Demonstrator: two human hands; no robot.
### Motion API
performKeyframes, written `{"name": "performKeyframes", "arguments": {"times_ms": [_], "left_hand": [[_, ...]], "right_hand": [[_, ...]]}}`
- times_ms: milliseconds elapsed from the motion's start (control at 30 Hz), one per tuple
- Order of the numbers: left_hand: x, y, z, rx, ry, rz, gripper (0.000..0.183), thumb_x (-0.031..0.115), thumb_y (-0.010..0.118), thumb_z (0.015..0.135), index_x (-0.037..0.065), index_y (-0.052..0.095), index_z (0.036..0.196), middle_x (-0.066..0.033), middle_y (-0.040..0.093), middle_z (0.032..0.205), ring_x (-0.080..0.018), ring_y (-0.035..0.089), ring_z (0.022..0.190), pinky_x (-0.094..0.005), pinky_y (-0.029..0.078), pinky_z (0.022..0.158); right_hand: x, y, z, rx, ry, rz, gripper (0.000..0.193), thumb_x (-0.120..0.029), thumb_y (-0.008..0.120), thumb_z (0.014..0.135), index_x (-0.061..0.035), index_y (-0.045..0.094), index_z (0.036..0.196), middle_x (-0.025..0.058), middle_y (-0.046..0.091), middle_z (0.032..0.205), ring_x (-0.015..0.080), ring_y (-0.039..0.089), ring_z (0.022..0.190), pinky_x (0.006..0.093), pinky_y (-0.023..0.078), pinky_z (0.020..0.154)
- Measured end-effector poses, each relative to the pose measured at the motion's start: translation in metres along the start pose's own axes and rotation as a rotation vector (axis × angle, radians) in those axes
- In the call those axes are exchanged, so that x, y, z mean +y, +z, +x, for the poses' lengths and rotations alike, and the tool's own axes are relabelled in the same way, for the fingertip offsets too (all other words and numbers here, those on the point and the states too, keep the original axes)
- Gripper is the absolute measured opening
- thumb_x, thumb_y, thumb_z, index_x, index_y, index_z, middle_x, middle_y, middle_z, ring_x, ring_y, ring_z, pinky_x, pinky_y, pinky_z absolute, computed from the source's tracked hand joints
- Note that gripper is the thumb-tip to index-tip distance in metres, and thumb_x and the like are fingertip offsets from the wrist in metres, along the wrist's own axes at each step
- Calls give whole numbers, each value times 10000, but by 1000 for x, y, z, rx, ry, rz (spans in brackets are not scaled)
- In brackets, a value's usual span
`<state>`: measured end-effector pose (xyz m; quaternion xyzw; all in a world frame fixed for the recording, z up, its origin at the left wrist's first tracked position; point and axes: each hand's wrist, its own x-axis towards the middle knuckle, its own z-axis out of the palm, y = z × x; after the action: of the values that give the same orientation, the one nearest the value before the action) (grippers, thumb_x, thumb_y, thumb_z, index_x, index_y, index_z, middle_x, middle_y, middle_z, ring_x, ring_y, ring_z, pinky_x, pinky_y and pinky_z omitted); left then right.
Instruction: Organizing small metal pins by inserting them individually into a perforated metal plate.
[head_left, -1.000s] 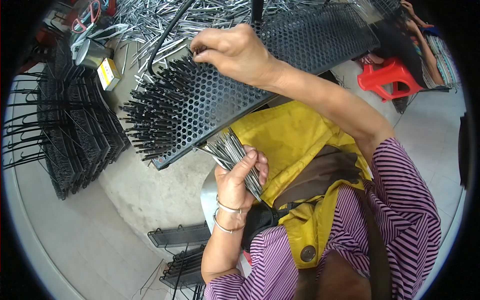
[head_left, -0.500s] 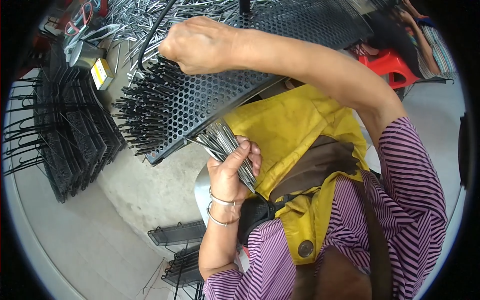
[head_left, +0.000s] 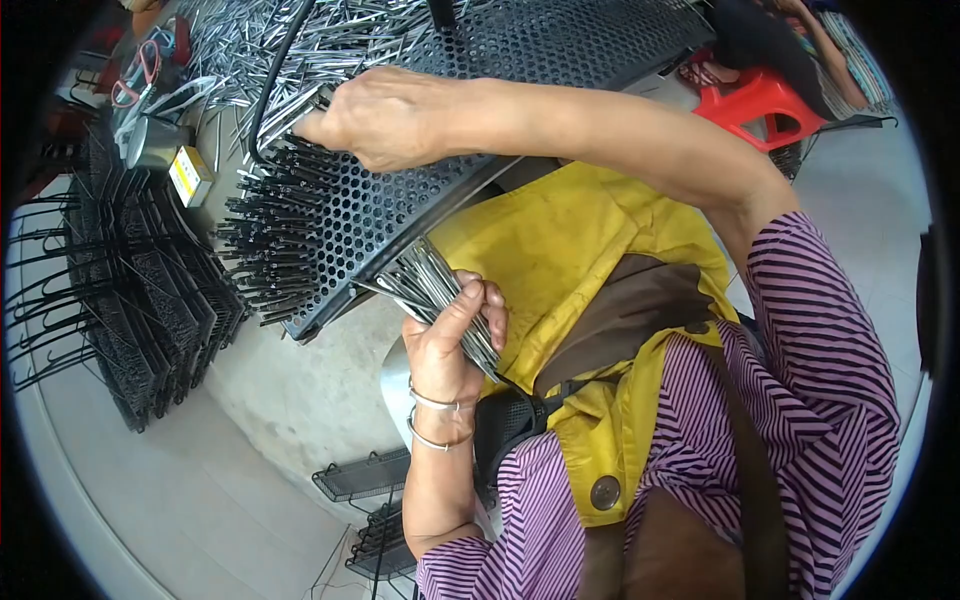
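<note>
My left hand (head_left: pixel 450 325) is closed around a bundle of thin silvery metal rods (head_left: pixel 430 285), held over my lap with their ends fanned toward the rack. My right hand (head_left: pixel 375 118) reaches across above a black perforated rack (head_left: pixel 345 235), its fingers pinched at the far edge of the filled rows. What lies between those fingertips, if anything, is hidden. Many dark rods (head_left: pixel 270 235) stick out of the holes along the rack's left end, packed in rows. Holes to the right of them show bare.
A heap of loose silvery rods (head_left: pixel 330 50) lies behind the rack. A metal can (head_left: pixel 155 143), a small yellow-and-white box (head_left: pixel 190 177) and scissors (head_left: pixel 140 75) sit at far left. Stacked black hooked racks (head_left: pixel 150 290) stand left. A red stool (head_left: pixel 755 110) and another person are at far right.
My right hand has shifted slightly down, with its fingers now stretched further left over the filled rows. The left hand keeps its grip on the rods. The whole view has tilted a little.
</note>
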<state>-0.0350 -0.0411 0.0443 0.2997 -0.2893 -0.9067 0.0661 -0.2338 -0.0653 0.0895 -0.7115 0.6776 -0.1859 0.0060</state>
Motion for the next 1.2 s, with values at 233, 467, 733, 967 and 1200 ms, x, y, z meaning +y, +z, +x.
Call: {"name": "performKeyframes", "arguments": {"times_ms": [233, 467, 733, 967, 1200], "left_hand": [[2, -2, 2, -22, 13, -41, 117, 53, 557, 776, 3, 518, 874, -137, 550, 714, -190, 516, 506, -261, 408, 407], [5, 4, -2, -115, 102, 12, 156, 37, 541, 784, -15, 510, 928, -153, 571, 743, -207, 546, 550, -254, 433, 432], [5, 10, -5, 37, 66, 187, 191, 35, 572, 768, -43, 533, 938, -157, 605, 775, -203, 592, 609, -255, 473, 471], [5, 8, -6, 43, 76, 155, 187, 45, 583, 766, -36, 531, 927, -158, 606, 744, -194, 583, 554, -232, 430, 405], [5, 9, -3, 92, 88, 172, 184, 56, 575, 777, -32, 531, 933, -163, 610, 770, -200, 596, 575, -232, 437, 409]], "right_hand": [[-31, 9, -65, 130, 300, 596, 233, -186, 640, 733, 39, 586, 754, 125, 564, 552, 158, 553, 491, 287, 433, 469], [-59, 17, -92, -73, 617, 1316, 115, -67, 616, 757, 43, 586, 744, 48, 594, 629, 58, 520, 548, 201, 418, 467], [-46, 18, -108, 259, 748, 1458, 84, -35, 631, 741, 16, 585, 789, 43, 596, 669, 81, 559, 562, 197, 458, 464], [-41, 20, -108, 124, 754, 1740, 111, -23, 622, 746, 31, 572, 829, 74, 603, 692, 131, 594, 572, 236, 500, 495], [-43, 15, -107, 87, 831, 1599, 96, -34, 609, 759, 35, 571, 814, 96, 609, 697, 155, 604, 567, 260, 526, 510]]}}
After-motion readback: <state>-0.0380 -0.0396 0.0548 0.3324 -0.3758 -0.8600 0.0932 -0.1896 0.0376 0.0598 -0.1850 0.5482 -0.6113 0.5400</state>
